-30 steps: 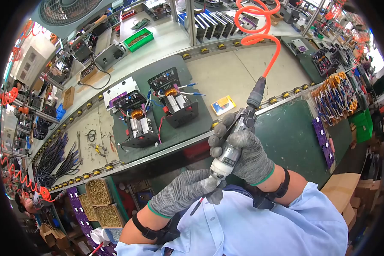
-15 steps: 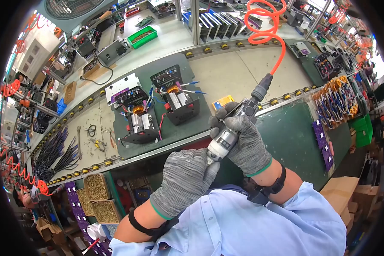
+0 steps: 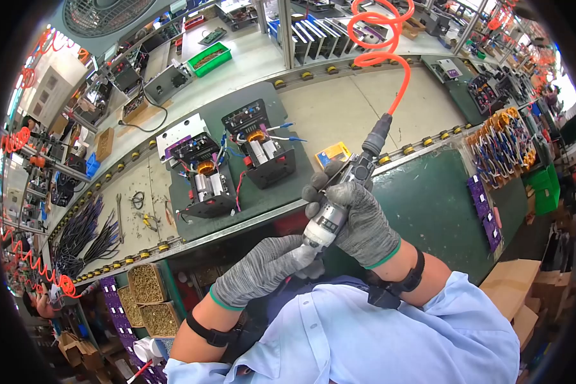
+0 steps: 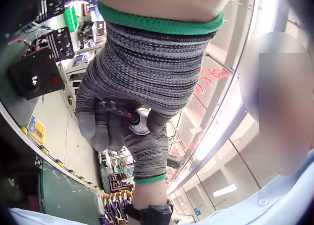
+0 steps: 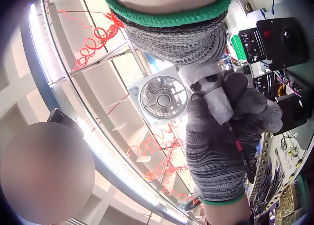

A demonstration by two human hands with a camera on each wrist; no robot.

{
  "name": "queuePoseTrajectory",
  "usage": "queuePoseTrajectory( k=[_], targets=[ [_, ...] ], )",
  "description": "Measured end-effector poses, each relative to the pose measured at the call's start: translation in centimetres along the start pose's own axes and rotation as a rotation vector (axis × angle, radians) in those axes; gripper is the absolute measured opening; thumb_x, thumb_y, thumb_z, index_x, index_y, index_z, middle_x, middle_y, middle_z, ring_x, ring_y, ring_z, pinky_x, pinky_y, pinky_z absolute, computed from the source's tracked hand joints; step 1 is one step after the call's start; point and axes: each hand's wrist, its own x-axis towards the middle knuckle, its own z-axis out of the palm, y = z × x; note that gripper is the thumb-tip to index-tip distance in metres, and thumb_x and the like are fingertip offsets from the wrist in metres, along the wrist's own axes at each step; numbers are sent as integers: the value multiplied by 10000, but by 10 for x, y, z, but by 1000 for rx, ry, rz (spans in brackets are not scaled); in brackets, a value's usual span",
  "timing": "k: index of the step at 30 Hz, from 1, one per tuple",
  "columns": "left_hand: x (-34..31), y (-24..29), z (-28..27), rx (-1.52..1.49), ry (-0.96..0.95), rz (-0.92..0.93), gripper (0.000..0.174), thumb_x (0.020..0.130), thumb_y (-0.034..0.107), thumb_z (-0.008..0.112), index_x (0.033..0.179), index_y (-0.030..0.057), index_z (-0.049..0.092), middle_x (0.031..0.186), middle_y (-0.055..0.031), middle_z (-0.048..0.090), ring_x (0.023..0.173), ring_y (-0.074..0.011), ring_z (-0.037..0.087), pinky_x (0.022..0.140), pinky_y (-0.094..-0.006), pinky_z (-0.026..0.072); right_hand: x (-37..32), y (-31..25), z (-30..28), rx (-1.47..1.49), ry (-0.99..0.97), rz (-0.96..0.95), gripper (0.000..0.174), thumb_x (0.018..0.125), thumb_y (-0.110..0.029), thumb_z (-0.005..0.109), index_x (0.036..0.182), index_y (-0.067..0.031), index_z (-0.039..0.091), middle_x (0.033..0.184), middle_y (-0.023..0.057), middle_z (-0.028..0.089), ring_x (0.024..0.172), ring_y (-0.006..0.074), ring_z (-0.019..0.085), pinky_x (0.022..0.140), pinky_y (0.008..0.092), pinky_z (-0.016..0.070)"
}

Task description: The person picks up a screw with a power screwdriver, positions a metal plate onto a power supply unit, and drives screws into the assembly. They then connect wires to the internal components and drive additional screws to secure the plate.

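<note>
Faced a long bench (image 3: 339, 96) bearing a dark mat (image 3: 262, 201) with two black assemblies (image 3: 269, 163). Held a hose-fed screwdriver (image 3: 331, 216) slantwise by the bench's near edge. Gripped its barrel with the wrapped right hand (image 3: 360, 219); pinched its nose with the left hand (image 3: 265, 269). Saw its slim red-banded bit (image 5: 239, 145) before the left palm.

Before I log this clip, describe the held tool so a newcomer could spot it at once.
In the head view, follow the large orange coiled hose down from the top. It ends at the tool, held by right hand and left hand; its white band sets it apart from their grey gloves.
</note>
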Motion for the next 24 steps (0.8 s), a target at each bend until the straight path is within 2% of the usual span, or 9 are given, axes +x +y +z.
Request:
queuePoseTrajectory(
  k=[8, 9, 13, 15, 16, 17, 19, 20, 24],
  targets=[
    [3, -27, 5, -203, -81, -51, 593, 976, 518, 648, 1201, -31, 657, 968, -89, 724, 857, -142, 669, 802, -286, 536, -8, 2, -5, 101, -16, 112, 308, 886, 23, 669, 1163, -99, 606, 1103, 108, 661, 1069, 301, 685, 859, 408, 645],
    [3, -27, 7, -301, -90, -39, 598, 971, 517, 650, 1212, -30, 653, 974, -91, 726, 856, -145, 678, 798, -283, 542, -6, 2, -7, 100, -20, 113, 308, 886, 23, 669, 1163, -99, 606, 1103, 108, 661, 1069, 301, 685, 859, 408, 645],
    [7, -18, 9, -304, -66, -35, 614, 968, 514, 652, 1226, -42, 640, 966, -98, 723, 889, -143, 690, 814, -292, 550, -1, -4, -8, 68, -36, 61, 318, 876, 34, 669, 1153, -112, 608, 1082, 93, 663, 1049, 287, 688, 856, 405, 637],
    [6, -6, 15, 405, 269, 143, 618, 947, 497, 678, 1218, -57, 644, 981, -154, 728, 911, -200, 712, 849, -334, 559, 0, -6, -9, -31, -1, -26, 311, 873, 32, 683, 1138, -115, 611, 1082, 91, 668, 1050, 283, 688, 859, 399, 633],
    [13, -17, 14, 797, 425, 367, 519, 901, 432, 723, 1118, -37, 675, 915, -181, 708, 855, -285, 705, 802, -408, 553, 1, -6, -10, -30, 0, -27, 311, 873, 32, 683, 1138, -115, 611, 1082, 91, 668, 1050, 283, 688, 859, 399, 633],
    [14, -15, 17, 797, 425, 366, 519, 901, 432, 723, 1118, -37, 675, 915, -181, 708, 855, -285, 705, 802, -408, 553, 2, -6, -12, -46, 20, -34, 312, 874, 24, 694, 1139, -117, 610, 1082, 88, 673, 1051, 279, 688, 863, 396, 630],
    [15, -1, 28, 1367, 481, 332, 441, 863, 371, 771, 1010, -33, 671, 823, -151, 681, 781, -315, 675, 686, -426, 521, 4, -5, -16, -76, 59, -46, 314, 876, 9, 715, 1141, -122, 610, 1083, 81, 682, 1052, 270, 688, 872, 390, 622],
    [20, -8, 29, 1359, 569, 494, 341, 835, 325, 770, 910, 9, 665, 736, -173, 622, 705, -359, 628, 634, -454, 489, 5, -2, -18, -49, 69, -43, 321, 874, 9, 713, 1147, -125, 609, 1072, 75, 685, 1047, 272, 689, 868, 390, 619],
    [29, -17, 26, 1351, 545, 485, 307, 845, 321, 771, 842, 30, 673, 674, -156, 610, 644, -349, 626, 596, -451, 484, 1, 1, -23, -77, 98, -95, 319, 873, 11, 709, 1147, -117, 607, 1061, 78, 686, 1019, 273, 697, 849, 381, 622]
  ],
)
